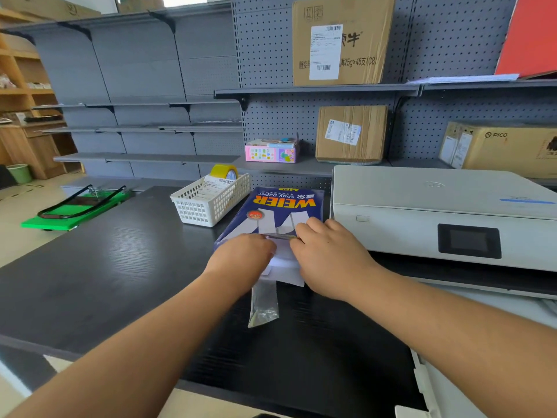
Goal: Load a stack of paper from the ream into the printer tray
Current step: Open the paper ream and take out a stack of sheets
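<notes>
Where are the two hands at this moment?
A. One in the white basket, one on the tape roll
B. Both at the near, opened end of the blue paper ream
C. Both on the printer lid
B: the left hand and the right hand meet at the near end of the blue ream, where white paper shows.

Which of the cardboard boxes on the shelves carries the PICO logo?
The PICO box on the lower shelf at far right, behind the printer. The upright box beside it and the large box above lack that logo.
</notes>
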Demonstrator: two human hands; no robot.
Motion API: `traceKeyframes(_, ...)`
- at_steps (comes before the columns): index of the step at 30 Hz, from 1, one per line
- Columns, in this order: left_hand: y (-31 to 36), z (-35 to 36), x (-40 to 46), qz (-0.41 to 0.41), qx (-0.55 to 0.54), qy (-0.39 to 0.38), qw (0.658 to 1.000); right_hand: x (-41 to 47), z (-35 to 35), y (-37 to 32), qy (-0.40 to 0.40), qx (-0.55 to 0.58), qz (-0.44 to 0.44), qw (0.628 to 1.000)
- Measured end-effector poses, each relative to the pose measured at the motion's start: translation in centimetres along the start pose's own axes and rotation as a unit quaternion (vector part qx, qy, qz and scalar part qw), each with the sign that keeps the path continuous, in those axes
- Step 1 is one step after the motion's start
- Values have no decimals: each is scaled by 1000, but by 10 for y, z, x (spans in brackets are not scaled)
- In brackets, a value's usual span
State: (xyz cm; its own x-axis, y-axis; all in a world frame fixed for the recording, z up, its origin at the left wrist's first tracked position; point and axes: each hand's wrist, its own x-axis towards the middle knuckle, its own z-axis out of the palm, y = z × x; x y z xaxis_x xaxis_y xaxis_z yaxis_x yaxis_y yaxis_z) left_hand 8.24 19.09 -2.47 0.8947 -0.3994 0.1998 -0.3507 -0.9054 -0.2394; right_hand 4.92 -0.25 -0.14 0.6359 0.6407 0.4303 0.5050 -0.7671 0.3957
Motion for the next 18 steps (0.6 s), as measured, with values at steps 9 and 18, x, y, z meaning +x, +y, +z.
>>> traceKeyframes(9, -4, -8, 11, -36, -22, -4, 999, 1, 1, -2, -2, -6, -4, 1000)
traceKeyframes(18, -4, -21, 10, -44, -67, 5, 997, 2, 1, -2, -1, -7, -10, 1000)
